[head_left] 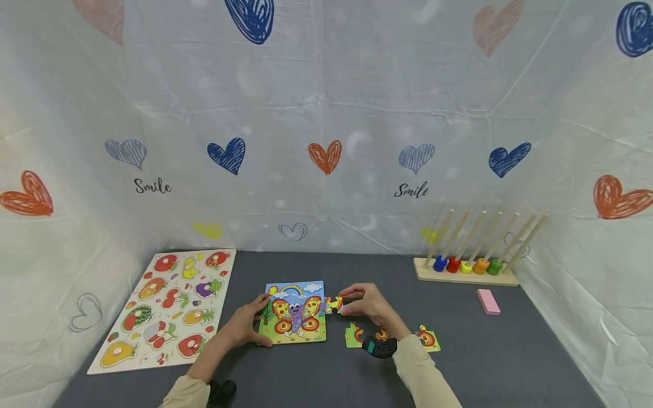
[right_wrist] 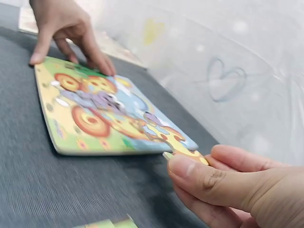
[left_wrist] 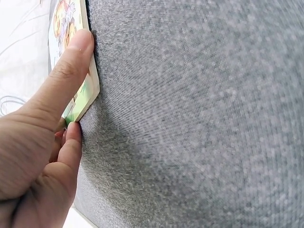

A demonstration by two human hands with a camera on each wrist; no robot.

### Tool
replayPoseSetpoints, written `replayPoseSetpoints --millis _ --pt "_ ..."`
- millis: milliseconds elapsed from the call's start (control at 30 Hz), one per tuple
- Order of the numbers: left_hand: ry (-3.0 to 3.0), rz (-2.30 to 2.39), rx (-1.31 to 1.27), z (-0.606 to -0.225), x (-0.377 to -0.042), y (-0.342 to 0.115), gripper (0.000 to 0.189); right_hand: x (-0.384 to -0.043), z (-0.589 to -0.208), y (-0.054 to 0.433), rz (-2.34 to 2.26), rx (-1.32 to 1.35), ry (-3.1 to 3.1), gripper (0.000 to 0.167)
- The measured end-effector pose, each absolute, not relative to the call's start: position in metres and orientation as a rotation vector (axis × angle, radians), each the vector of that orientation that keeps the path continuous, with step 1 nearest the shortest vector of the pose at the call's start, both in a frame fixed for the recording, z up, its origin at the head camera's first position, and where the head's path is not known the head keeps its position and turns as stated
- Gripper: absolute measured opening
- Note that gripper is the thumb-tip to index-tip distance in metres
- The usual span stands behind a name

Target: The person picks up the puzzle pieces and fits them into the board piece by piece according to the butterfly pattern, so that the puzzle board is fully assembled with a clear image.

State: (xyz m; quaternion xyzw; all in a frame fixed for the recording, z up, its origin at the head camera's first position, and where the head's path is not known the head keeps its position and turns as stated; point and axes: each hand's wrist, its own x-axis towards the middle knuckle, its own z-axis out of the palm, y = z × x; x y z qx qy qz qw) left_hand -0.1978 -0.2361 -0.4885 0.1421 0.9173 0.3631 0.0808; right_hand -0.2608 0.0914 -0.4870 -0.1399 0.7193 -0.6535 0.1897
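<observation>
A square butterfly jigsaw puzzle board [head_left: 317,336] lies flat on the dark table. My left hand [head_left: 241,326] holds its left side, thumb at the near edge and fingers along the left edge; in the left wrist view the thumb [left_wrist: 71,61] lies against the board's rim. My right hand [head_left: 372,306] pinches a yellow and orange puzzle piece [head_left: 334,305] between thumb and fingers, at the board's right edge. In the right wrist view this puzzle piece [right_wrist: 176,142] overlaps the board's corner. Several loose puzzle pieces [head_left: 353,336] lie near the right forearm, partly hidden by it.
A white fruit board [head_left: 148,306] lies at the left. At the back right stands a wooden peg rack [head_left: 433,273] with coloured rings on upright rods. A pink block [head_left: 488,302] lies in front of it. A white cloth with hearts [head_left: 321,198] encloses the table.
</observation>
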Motion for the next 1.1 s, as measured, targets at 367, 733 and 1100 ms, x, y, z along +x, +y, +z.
replayPoseSetpoints --millis 367,733,1100 --pt "2.739 1.083 0.436 -0.490 -0.199 -0.235 0.102 -0.257 -0.489 0.050 -1.871 -0.478 2.029 0.034" --pt "2.730 1.095 0.423 -0.486 -0.198 -0.235 0.102 -0.256 -0.493 0.031 -1.640 -0.503 2.425 0.031" --pt "2.737 1.083 0.426 -0.485 -0.197 -0.235 0.101 -0.254 -0.489 0.030 -1.465 -0.577 2.528 0.038"
